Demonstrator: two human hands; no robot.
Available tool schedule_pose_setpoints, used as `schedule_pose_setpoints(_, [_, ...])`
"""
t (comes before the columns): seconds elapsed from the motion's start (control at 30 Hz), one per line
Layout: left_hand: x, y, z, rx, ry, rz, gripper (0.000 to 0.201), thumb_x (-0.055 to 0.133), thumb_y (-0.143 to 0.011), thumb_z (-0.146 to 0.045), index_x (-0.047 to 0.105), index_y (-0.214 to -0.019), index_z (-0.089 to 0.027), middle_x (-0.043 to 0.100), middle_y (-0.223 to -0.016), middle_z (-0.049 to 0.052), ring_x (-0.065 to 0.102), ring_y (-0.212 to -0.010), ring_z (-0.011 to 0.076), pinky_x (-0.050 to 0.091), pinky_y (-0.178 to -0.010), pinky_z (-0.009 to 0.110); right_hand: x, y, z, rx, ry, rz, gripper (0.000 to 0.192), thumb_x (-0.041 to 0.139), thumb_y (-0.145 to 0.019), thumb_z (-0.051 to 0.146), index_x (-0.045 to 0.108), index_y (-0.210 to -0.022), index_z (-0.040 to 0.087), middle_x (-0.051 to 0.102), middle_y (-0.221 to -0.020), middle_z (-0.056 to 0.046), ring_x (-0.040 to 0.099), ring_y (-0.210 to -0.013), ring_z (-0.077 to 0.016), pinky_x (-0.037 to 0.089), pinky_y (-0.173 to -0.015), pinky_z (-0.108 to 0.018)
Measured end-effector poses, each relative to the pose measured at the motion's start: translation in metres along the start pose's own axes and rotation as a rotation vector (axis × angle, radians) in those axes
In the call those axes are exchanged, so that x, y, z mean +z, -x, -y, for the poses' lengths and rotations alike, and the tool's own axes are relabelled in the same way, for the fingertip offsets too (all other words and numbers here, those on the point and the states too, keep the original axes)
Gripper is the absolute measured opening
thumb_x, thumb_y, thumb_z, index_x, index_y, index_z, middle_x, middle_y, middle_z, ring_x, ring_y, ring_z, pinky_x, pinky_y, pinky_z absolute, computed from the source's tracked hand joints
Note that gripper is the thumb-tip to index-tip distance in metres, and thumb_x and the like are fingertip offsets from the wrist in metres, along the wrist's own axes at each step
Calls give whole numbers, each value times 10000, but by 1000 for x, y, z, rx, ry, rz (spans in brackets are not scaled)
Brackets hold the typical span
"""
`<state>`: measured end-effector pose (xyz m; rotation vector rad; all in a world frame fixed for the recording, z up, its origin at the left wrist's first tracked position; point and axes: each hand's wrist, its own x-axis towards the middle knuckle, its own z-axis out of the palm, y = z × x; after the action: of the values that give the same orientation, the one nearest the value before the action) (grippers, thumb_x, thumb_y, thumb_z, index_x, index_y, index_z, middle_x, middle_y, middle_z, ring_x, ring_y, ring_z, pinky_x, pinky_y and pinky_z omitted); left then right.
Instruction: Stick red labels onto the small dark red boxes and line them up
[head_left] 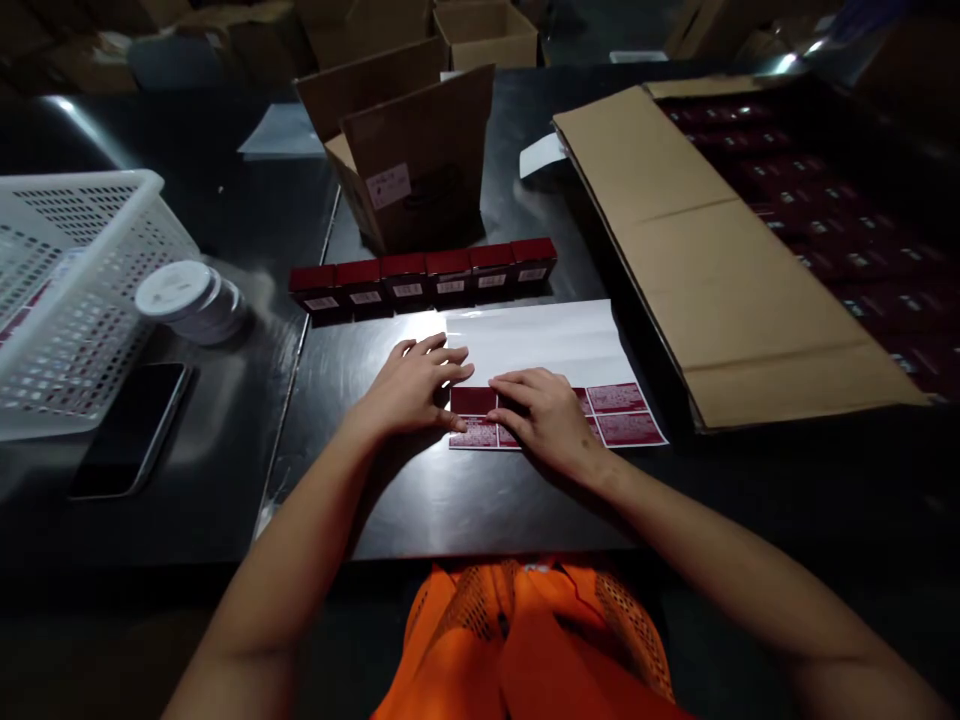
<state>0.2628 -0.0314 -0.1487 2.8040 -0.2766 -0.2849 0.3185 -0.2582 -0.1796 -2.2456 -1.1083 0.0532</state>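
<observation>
A white sheet (536,335) lies on the metal table, its near part covered with rows of dark red printed labels (621,398). My left hand (416,385) rests at the sheet's left edge, fingers spread, the thumb touching a label at the near left corner. Over the label rows, my right hand (551,415) is bent, with thumb and fingertips drawn in at the edge of a label and part of the rows hidden under it. Just beyond the sheet stands a row of small dark red boxes (405,280), white barcode stickers facing me.
Behind the row stands an open carton (420,170). A large carton (720,230) filled with dark red boxes occupies the right side, its flap towards me. At left are a white plastic basket (142,240), round white-lidded containers (180,295) and a phone (131,430).
</observation>
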Motion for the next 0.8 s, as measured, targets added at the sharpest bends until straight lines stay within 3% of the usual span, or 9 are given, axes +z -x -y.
schedule_pose_setpoints(0.13, [1,0,0,-27,21,3,805,819,-676,-604,582,-1383,-299,458,-1567,47,275,-1497,389,219,-1203,611,5,1,-2,25,-67,-92,295,842,-773,240,769,-1059,235,764,-1080,-69,695,-1015,-252,501,-912,-413])
schedule_pose_setpoints(0.3, [2,1,1,-42,49,44,841,811,-699,-570,514,-1441,-309,367,-1621,35,166,-1544,372,153,-1231,623,4,-4,1,142,-133,-102,321,897,-692,231,791,-995,242,775,-1029,-50,705,-984,-250,517,-894,-409])
schedule_pose_setpoints(0.67, [3,1,2,-29,83,67,836,791,-721,-570,500,-1456,-296,350,-1627,76,117,-1553,381,77,-1228,669,-4,-18,12,322,-96,20,244,921,-637,265,777,-834,263,766,-912,-4,682,-883,-229,493,-808,-370])
schedule_pose_setpoints(0.73, [3,1,1,-29,86,69,848,787,-724,-570,482,-1469,-304,347,-1627,79,114,-1554,382,76,-1226,671,-4,-17,13,343,-101,5,329,924,-630,249,764,-917,253,758,-919,-7,680,-886,-222,493,-809,-369])
schedule_pose_setpoints(0.8, [2,2,0,-28,89,74,873,781,-726,-579,454,-1489,-307,332,-1633,79,106,-1554,384,69,-1223,677,-3,-16,12,331,-88,-10,487,925,-634,262,734,-1081,250,742,-1052,-39,665,-994,-241,492,-852,-388])
